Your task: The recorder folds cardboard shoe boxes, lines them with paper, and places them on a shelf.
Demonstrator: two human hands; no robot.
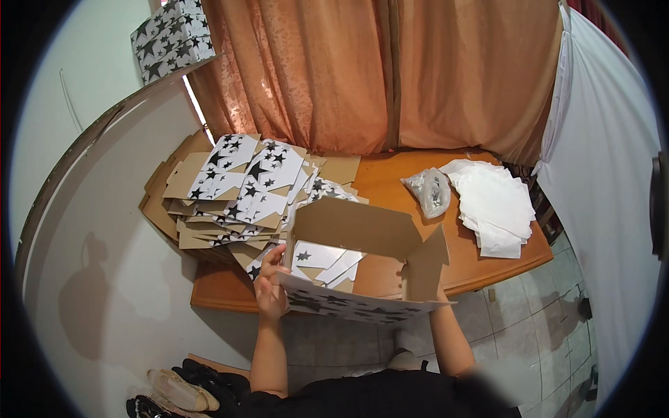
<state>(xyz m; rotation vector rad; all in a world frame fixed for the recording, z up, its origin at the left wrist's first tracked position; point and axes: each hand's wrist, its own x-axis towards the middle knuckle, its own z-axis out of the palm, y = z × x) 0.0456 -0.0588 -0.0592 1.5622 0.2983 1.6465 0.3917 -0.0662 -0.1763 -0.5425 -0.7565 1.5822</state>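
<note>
Between my two hands, above the table's front edge, is a cardboard box (355, 221), brown inside and white with black stars outside. Its walls are folded up into a frame, and the table shows through its open middle. My left hand (272, 282) is closed on the left end, fingers bent over the wall. At the right end my right hand (442, 297) grips the box; most of that hand is hidden behind the cardboard, with fingertips just showing inside. Under and behind the box lies a pile of flat star-printed box blanks (268, 177).
On the orange-brown wooden table (380, 174) sit a clear plastic bag (431, 191) of small items and a stack of white sheets (491, 205). Finished-looking star boxes (174, 42) are stacked at the upper left. Shoes (181, 390) lie at the lower left. Orange curtains (306, 70) hang behind.
</note>
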